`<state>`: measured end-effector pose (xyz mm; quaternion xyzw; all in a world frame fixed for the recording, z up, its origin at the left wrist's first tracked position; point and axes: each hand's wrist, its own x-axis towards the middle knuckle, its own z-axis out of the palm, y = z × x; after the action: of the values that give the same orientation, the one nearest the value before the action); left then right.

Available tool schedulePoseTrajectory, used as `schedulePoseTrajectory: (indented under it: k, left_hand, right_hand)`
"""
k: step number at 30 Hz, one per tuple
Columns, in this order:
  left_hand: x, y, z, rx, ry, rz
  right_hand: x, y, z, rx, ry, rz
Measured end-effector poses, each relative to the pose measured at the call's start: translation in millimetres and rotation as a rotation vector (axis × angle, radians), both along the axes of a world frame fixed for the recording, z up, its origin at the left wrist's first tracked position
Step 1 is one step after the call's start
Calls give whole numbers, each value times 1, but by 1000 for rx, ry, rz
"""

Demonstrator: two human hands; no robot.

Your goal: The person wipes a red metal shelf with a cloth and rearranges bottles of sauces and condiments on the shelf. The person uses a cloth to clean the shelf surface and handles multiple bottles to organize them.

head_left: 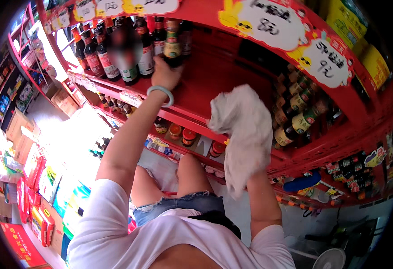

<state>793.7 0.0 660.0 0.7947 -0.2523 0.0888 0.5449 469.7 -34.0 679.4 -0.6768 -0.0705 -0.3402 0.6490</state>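
left hand: [165, 74] raised to the upper red shelf [214, 85], fingers wrapped round the base of a dark sauce bottle [172, 42] with a green-gold label; pale bangle [160, 93] on the wrist
right hand: hidden under a white cloth [243, 134] bunched up against the shelf edge; fingers not visible, looks clenched on the cloth but cannot tell for sure
bottle position: standing upright on the shelf, directly above the left hand, last in a row of dark bottles [115, 54] running off to the left of it
cloth position: right of the left hand, hanging down over the front lip of the shelf
beyond right hand: more labelled bottles [295, 116], tilted, stacked at the far end
below hands: small red-lidded jars [188, 136] on the lower shelf
tip: grip low and firm, lift the bottle straight up so neighbours stay put; keep the cloth flat on the bare shelf patch, clear of the tilted bottles
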Motion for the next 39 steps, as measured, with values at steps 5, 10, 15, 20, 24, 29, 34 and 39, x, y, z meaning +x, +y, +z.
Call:
schedulePoseTrajectory:
  k: [5, 10, 15, 20, 24, 29, 34, 39]
  left_hand:
    - [-59, 5, 4, 227, -63, -6]
    - [-95, 3, 7, 73, -72, 1]
    - [-78, -4, -18, -100, -62, -244]
    - [-62, 10, -24, -205, 222, -574]
    - [-48, 23, -19, -717, 746, -765]
    - [-50, 11, -17, -814, 845, -706]
    - [-42, 2, -5, -929, 683, -384]
    - [-49, -10, 68, -327, -139, -343]
  right_hand:
    - [110, -22, 59, -251, 19, -295]
    - [191, -42, 111, -586, -18, -491]
    - [245, -70, 101, -646, -51, -787]
    - [259, -78, 60, -177, -242, -405]
    - [243, -74, 17, -664, -123, -569]
    - [222, -74, -11, -403, 296, -433]
    - [208, -90, -18, -337, 304, -270]
    - [233, -99, -36, -7, 294, 166]
